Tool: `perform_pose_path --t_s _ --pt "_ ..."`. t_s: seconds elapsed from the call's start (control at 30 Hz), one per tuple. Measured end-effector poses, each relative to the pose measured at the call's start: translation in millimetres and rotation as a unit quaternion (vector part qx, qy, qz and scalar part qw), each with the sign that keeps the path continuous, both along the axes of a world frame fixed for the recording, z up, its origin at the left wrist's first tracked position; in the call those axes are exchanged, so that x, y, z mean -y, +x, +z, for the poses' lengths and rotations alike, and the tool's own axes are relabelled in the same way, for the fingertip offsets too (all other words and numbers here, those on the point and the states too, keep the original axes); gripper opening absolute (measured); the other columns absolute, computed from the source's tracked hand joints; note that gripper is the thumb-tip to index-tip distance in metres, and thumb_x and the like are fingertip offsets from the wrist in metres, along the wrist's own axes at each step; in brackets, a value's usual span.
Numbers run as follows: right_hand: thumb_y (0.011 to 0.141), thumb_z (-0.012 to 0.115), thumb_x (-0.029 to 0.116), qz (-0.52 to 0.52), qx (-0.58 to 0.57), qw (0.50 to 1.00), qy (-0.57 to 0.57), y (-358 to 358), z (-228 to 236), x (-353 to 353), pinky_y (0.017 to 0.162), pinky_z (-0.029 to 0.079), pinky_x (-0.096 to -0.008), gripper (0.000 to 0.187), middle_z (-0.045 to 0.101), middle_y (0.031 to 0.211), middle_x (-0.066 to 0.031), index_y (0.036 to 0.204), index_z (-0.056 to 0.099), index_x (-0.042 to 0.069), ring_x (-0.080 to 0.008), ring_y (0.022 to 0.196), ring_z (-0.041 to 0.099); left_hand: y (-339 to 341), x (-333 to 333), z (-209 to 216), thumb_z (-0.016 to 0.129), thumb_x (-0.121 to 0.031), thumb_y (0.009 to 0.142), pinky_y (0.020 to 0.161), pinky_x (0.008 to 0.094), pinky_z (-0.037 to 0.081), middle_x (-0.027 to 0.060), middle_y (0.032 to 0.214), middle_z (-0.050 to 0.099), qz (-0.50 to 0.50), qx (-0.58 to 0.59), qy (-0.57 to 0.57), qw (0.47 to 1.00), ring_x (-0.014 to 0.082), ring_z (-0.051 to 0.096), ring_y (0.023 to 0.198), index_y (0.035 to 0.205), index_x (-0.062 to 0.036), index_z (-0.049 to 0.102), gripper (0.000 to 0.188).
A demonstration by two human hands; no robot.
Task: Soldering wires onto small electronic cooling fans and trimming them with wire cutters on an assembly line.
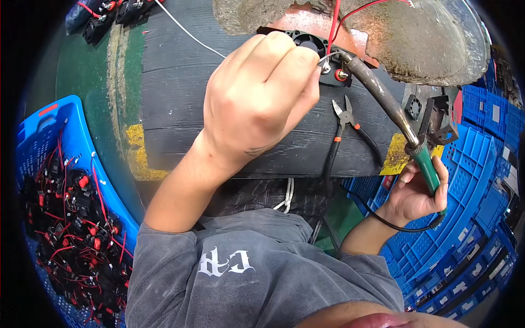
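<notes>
My right hand point(418, 191) is closed around the green handle of a soldering iron point(388, 104), whose tip reaches the black fan unit point(309, 41) at the table's far side. Closed in a pinch, my left hand point(262, 90) holds a thin solder wire point(191, 35) that trails off toward the upper left. The wire's short end meets the iron's tip beside a metal terminal point(326, 68). A red-ringed terminal point(342, 75) sits close by, and a red wire point(334, 24) rises from the unit. Part of the fan is hidden behind my left hand.
Diagonal cutters point(345, 121) lie on the dark mat point(175, 109). A small loose fan point(414, 106) and black brackets point(442, 120) are at right. Stained sheet metal point(432, 44) overhangs the far side. A blue crate point(106, 191) of red-wired parts stands left; blue crates point(454, 180) stand right.
</notes>
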State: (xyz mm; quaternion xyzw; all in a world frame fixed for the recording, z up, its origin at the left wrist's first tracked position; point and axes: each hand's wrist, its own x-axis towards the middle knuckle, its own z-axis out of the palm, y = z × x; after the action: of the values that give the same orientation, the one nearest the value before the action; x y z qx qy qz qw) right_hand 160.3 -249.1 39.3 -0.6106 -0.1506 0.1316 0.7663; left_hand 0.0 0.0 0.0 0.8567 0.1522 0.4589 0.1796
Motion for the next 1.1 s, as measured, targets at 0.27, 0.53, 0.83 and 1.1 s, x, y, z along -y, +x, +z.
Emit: perform_pose_path --t_s 0.27,0.53,0.83,1.1 --pt "0.092 0.04 0.045 -0.015 0.01 1.0 0.0 0.1 3.9 0.4 0.039 0.044 -0.0237 0.057 0.066 0.079 -0.0242 0.109 0.062 -0.005 -0.0214 0.048 0.058 1.1 -1.2 -0.6 0.074 0.009 0.066 0.058 0.029 0.047 0.0076 0.08 0.056 -0.014 0.033 -0.009 0.999 0.019 0.057 0.067 0.094 -0.0002 0.07 0.03" --pt "0.092 0.041 0.045 -0.011 0.006 1.0 -0.005 1.1 3.0 -0.8 0.038 0.044 -0.0235 0.057 0.066 0.078 -0.0246 0.109 0.062 -0.005 -0.0217 0.049 0.059 -0.4 0.4 -2.4 0.075 0.003 0.068 0.056 0.0317 0.048 0.0063 0.078 0.053 -0.019 0.031 0.004 0.999 0.0211 0.056 0.064 0.09 0.0005 0.068 0.023" --pt "0.092 0.041 0.045 -0.003 0.008 1.0 0.0 2.5 2.7 1.2 0.038 0.044 -0.0236 0.056 0.066 0.081 -0.024 0.107 0.062 -0.006 -0.0222 0.052 0.061 -2.4 0.5 -3.2 0.076 0.009 0.068 0.054 0.0272 0.045 0.0067 0.08 0.056 -0.033 0.026 -0.007 0.999 0.016 0.055 0.063 0.095 0.0013 0.072 0.028" --pt "0.092 0.041 0.044 0.018 0.025 0.999 -0.012 8.0 7.2 3.2 0.04 0.045 -0.0251 0.056 0.065 0.081 -0.0228 0.105 0.062 -0.005 -0.022 0.05 0.059 -2.6 0.8 -3.1 0.076 0.009 0.067 0.055 0.028 0.045 0.0063 0.079 0.055 -0.036 0.021 -0.003 0.999 0.0168 0.055 0.065 0.095 0.0009 0.071 0.029"
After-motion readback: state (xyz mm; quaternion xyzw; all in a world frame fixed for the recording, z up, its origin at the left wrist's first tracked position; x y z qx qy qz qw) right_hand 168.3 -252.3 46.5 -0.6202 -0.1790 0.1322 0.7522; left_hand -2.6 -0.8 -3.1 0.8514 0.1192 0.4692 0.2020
